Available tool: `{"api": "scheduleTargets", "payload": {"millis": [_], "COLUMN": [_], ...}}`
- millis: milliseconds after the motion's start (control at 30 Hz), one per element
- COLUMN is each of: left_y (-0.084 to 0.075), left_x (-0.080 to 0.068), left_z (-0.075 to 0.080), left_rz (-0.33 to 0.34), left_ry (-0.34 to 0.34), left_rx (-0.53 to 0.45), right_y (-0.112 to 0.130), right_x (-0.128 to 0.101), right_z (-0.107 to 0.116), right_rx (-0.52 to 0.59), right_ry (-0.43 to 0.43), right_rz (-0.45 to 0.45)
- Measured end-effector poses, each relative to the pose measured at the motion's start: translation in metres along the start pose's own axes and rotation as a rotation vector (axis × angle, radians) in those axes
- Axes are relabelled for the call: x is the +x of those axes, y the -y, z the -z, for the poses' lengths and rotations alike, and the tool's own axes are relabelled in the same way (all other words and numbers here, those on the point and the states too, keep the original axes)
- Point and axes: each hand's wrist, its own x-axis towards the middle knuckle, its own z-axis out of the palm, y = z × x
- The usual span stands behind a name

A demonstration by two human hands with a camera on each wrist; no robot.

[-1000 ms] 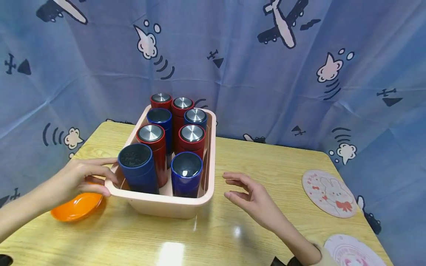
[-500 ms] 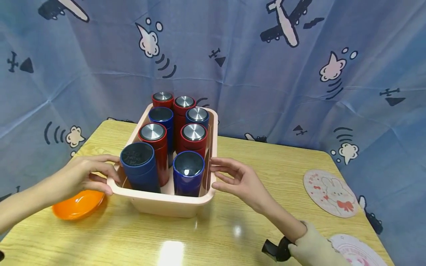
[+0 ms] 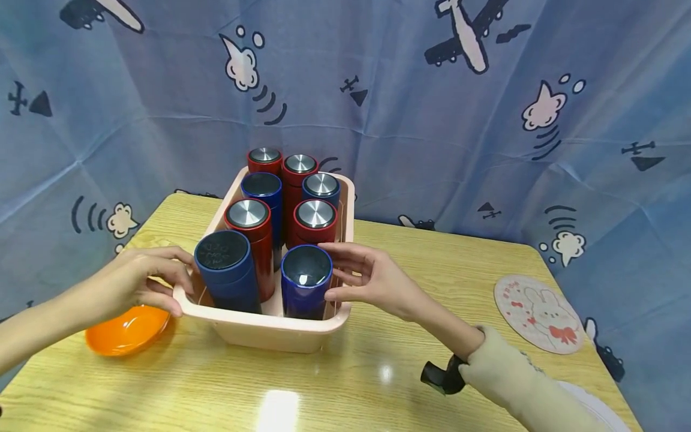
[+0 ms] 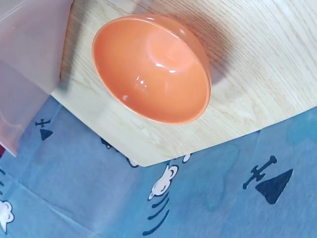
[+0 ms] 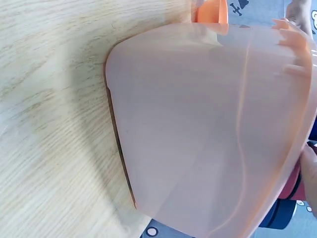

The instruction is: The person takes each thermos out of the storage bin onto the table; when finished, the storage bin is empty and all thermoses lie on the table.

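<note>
A pale pink plastic bin [image 3: 270, 333] holds several upright red and blue thermos flasks. My left hand [image 3: 146, 276] grips the bin's front left rim, its fingertips inside and its thumb outside, beside a dark blue flask [image 3: 232, 288]. Over the right rim reaches my right hand [image 3: 372, 279], fingers lightly bent, fingertips and thumb right at the side of a glossy blue flask [image 3: 302, 297] with a black lid. Behind these stand red flasks [image 3: 261, 246] with silver lids. In the right wrist view the bin's outer wall [image 5: 183, 124] hides most of the flasks.
An orange bowl [image 3: 126, 330] stands left of the bin, near the table edge in the left wrist view. On the right side of the wooden table [image 3: 432, 258] lie a round rabbit coaster [image 3: 540, 315] and a second pale one [image 3: 588, 402]. A blue curtain [image 3: 388, 138] hangs behind.
My right hand has moved left from above the table, across the bin's right rim, to the glossy blue flask. The left hand stays on the rim.
</note>
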Motion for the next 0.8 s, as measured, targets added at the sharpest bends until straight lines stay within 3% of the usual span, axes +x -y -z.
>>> {"api": "scheduleTargets", "payload": {"millis": [267, 467, 800], "left_y": [0.0, 0.003, 0.005], "left_x": [0.003, 0.001, 0.001], "left_z": [-0.002, -0.003, -0.002], "left_rz": [0.001, -0.004, -0.057], "left_ry": [0.014, 0.011, 0.002], "left_rx": [-0.018, -0.046, -0.013], "right_y": [-0.001, 0.0, 0.002], "right_x": [0.008, 0.018, 0.027], "right_z": [-0.003, -0.005, -0.015], "right_rx": [0.011, -0.048, -0.128], "right_ry": [0.031, 0.06, 0.069], "right_rz": [-0.02, -0.027, -0.017]}}
